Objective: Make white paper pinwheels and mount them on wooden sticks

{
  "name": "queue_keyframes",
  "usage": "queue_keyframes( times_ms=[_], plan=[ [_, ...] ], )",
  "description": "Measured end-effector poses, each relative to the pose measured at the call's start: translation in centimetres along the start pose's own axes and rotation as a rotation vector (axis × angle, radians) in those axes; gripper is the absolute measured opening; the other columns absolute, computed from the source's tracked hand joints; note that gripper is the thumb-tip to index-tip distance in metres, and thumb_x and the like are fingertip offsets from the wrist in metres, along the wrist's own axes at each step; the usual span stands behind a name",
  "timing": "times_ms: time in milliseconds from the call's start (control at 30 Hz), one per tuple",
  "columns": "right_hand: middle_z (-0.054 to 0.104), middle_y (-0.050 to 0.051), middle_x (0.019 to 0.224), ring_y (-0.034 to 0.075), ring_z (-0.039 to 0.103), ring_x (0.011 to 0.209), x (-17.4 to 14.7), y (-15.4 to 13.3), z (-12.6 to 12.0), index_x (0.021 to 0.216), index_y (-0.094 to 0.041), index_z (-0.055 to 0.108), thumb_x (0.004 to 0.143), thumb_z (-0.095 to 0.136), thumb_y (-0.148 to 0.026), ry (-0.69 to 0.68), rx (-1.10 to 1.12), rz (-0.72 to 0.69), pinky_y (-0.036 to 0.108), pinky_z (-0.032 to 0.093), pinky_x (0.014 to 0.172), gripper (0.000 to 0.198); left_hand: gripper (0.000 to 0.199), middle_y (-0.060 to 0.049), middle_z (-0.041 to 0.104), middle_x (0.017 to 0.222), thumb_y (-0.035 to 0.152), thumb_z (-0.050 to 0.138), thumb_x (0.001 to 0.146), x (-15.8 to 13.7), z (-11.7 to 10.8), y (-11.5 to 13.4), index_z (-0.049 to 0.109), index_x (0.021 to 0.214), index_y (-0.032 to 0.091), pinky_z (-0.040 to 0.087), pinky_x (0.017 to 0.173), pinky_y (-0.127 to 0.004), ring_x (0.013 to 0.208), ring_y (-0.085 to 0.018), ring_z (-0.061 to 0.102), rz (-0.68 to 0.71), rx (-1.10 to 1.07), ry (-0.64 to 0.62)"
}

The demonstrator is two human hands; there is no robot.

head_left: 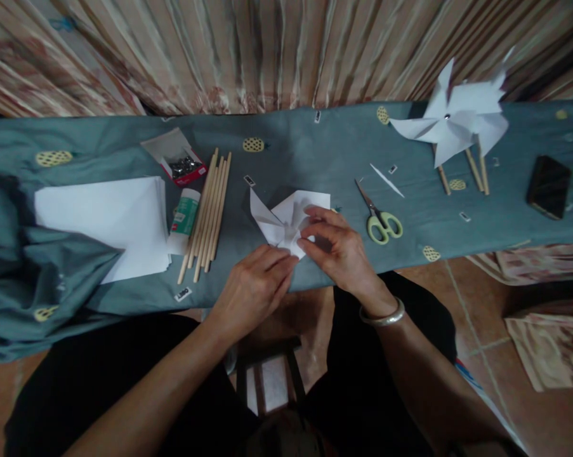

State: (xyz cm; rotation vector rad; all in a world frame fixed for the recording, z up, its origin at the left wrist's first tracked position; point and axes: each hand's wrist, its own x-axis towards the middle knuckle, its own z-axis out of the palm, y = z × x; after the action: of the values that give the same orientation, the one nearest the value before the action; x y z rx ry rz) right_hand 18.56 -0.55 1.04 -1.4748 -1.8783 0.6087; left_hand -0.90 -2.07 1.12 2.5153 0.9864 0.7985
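A white paper pinwheel [280, 230], partly folded, lies near the front edge of the cloth-covered table [309, 152]. My left hand [260, 276] is closed on its lower edge, thumb and fingers pinching the paper. On the other side, my right hand [336, 244] pinches a paper flap between thumb and fingertips, close to the centre. One blade points up to the left, and part of the paper is hidden behind my fingers. Scissors with green handles [381, 222] rest to the right of my right hand, beside a thin white paper strip [386, 180].
To the left are wooden sticks [209, 216], a glue stick [185, 216], an open box of metal pins [184, 166] and stacked white paper [100, 222]. Finished pinwheels [450, 117] on sticks and a black phone [549, 187] lie right. A curtain [286, 57] hangs behind.
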Motion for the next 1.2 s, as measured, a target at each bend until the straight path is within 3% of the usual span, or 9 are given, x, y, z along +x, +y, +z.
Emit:
queue_keyframes(
  times_ms=[167,567,1200],
  plan=[
    [0.063,0.009,0.125,0.024,0.059,0.118,0.03,-0.15,-0.06,0.089,-0.021,0.071,0.082,0.067,-0.019,-0.006,-0.012,0.002,0.044,0.046,0.104,0.008,0.018,-0.01,0.07,0.099,0.014,0.054,0.091,-0.05,-0.04,-0.04,0.065,0.105,0.01,0.059,0.08,-0.036,0.09,-0.021,0.065,-0.01,0.0,0.003],
    [0.064,0.007,0.124,0.022,0.063,0.105,0.12,-0.19,0.15,0.084,-0.023,0.072,0.083,0.065,-0.019,0.0,0.001,0.007,0.044,0.049,0.099,0.008,0.021,-0.01,0.07,0.099,0.014,0.052,0.092,0.04,0.01,0.1,0.064,0.108,0.012,0.059,0.08,-0.035,0.089,-0.02,0.066,-0.052,-0.013,0.012],
    [0.062,0.008,0.125,0.024,0.061,0.106,-0.03,-0.54,0.47,0.09,-0.023,0.072,0.087,0.062,-0.021,0.01,-0.06,-0.044,0.046,0.047,0.102,0.011,0.02,-0.01,0.071,0.099,0.014,0.053,0.091,0.27,-0.09,-0.05,0.065,0.106,0.011,0.059,0.08,-0.036,0.089,-0.02,0.067,-0.078,-0.024,-0.01]
  ],
)
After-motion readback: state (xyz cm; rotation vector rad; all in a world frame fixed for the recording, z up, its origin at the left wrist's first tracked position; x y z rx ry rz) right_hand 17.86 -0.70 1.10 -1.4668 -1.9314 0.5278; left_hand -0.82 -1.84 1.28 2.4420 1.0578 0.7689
